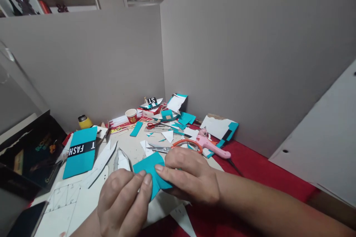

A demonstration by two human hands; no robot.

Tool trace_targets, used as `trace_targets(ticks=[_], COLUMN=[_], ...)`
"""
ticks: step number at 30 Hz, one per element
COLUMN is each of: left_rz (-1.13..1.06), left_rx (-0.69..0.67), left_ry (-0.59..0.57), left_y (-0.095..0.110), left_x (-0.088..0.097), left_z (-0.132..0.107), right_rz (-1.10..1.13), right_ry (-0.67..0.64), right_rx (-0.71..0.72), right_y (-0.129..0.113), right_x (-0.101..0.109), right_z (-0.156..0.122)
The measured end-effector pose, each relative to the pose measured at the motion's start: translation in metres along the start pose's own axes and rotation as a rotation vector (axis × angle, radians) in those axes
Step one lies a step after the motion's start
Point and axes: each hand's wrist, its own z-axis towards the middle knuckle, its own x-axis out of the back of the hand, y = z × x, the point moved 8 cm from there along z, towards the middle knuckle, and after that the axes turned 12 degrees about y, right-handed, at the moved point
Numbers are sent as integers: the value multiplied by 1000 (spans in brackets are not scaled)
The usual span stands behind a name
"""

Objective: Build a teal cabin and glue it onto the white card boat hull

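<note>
The left hand (124, 202), its fingers curled and closed against the thumb, gripped a creased turquoise card (147, 164) at the card's eight o'clock, while the right hand (190, 177), partly closed, pressed its thumb on the face at three o'clock, so the card lay between both hands. Outward from the card, scissors (166, 149) lay near at one o'clock, a pink glue gun (213, 146) at two, a white boat-shaped hull (122, 160) at ten and a paper cup (131, 116) farther off at eleven.
</note>
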Motion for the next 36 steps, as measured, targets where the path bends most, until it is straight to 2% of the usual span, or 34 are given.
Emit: trace_targets(ticks=[6,11,13,15,17,20,21,23,24,25,26,28,29,30,32,34,36], left_rz=[33,-1,-15,-74,-193,-432,-490,-522,-554,-611,-692,-858,-897,-922,-966,-987,-937], left_rx=[13,-74,-66,8,179,607,769,1056,1167,1261,1351,1533,1645,1732,1880,1949,1964], left_ry=[21,-46,-80,-146,-259,-408,-378,-247,-240,-300,-414,-647,-682,-655,-513,-399,-323], left_y=[1,-1,-5,-11,-23,-49,-61,-83,-87,-85,-76,-49,-39,-32,-24,-24,-32], left_x=[-2,-9,-14,-21,-27,-27,-22,-10,-10,-16,-26,-46,-54,-60,-69,-74,-73], left_z=[5,4,4,8,11,7,3,-7,-14,-22,-31,-49,-56,-60,-65,-67,-68], right_rz=[11,-12,-9,2,6,26,22,-26,-63,-97,-122,-140,-132,-112,-67,-63,-114], right_ry=[2,5,-7,-38,-83,-107,-105,-92,-81,-68,-58,-41,-42,-53,-92,-130,-176], right_rx=[-95,-112,-75,-45,-57,-87,-77,-38,-21,-9,0,18,33,49,57,3,-105], right_y=[2,8,11,17,25,35,36,36,36,36,35,34,33,31,29,35,47], right_x=[-8,-14,-12,-8,-2,9,12,18,21,23,25,26,25,23,16,11,9], right_z=[-7,-14,-17,-19,-20,-20,-19,-17,-15,-14,-12,-11,-11,-12,-17,-25,-36])
